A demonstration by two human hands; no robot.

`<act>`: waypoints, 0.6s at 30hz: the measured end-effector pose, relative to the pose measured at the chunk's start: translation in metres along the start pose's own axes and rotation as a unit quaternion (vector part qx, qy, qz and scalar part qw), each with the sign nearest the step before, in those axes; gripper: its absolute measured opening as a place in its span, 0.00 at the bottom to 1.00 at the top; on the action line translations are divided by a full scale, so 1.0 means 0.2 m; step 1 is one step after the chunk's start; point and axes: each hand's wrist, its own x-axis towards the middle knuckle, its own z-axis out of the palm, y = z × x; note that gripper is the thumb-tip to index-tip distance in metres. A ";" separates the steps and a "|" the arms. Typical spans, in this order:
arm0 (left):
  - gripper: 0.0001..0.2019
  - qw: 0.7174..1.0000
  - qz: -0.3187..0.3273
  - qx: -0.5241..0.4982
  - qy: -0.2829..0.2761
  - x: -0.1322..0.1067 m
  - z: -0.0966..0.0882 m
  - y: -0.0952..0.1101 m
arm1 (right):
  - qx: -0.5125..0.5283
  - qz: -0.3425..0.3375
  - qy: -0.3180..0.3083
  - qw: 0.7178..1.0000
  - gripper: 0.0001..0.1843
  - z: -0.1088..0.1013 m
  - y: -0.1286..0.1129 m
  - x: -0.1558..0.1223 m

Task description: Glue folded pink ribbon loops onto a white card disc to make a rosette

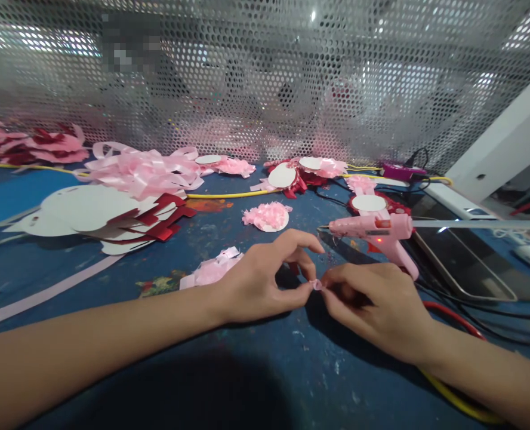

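Note:
Between my two hands, above the blue table, is a small piece of pink ribbon (317,285). My left hand (269,275) pinches one side of it with thumb and a finger, the index finger raised. My right hand (376,304) pinches the other side, its remaining fingers curled in. Just behind my right hand lies a pink glue gun (372,230) with a glowing red light, its nozzle pointing left. Past my left hand is a white disc partly covered in pink ribbon petals (267,216). Cut pink ribbon pieces (213,269) lie partly hidden behind my left wrist.
White and red cardboard cutouts (90,212) are stacked at left, near a pile of pink ribbon (144,167). Decorated pieces with white discs (283,176) lie along the back. A tablet-like device (466,257) and cables are at right. A perforated metal screen (265,77) stands behind.

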 end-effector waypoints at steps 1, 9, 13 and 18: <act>0.18 1.000 0.007 0.018 0.003 -0.01 0.01 0.00 | -0.005 -0.001 0.000 1.000 0.08 0.00 0.00 0.00; 0.19 0.993 0.022 0.110 0.023 -0.03 0.04 0.04 | -0.059 -0.048 0.004 0.997 0.10 0.03 0.00 -0.02; 0.15 0.986 0.059 0.153 0.021 -0.04 0.04 0.06 | -0.084 -0.086 0.003 0.993 0.11 0.02 0.00 -0.04; 0.10 0.974 0.079 0.211 -0.029 -0.04 0.03 0.08 | -0.080 -0.112 0.008 0.990 0.13 0.02 -0.01 -0.05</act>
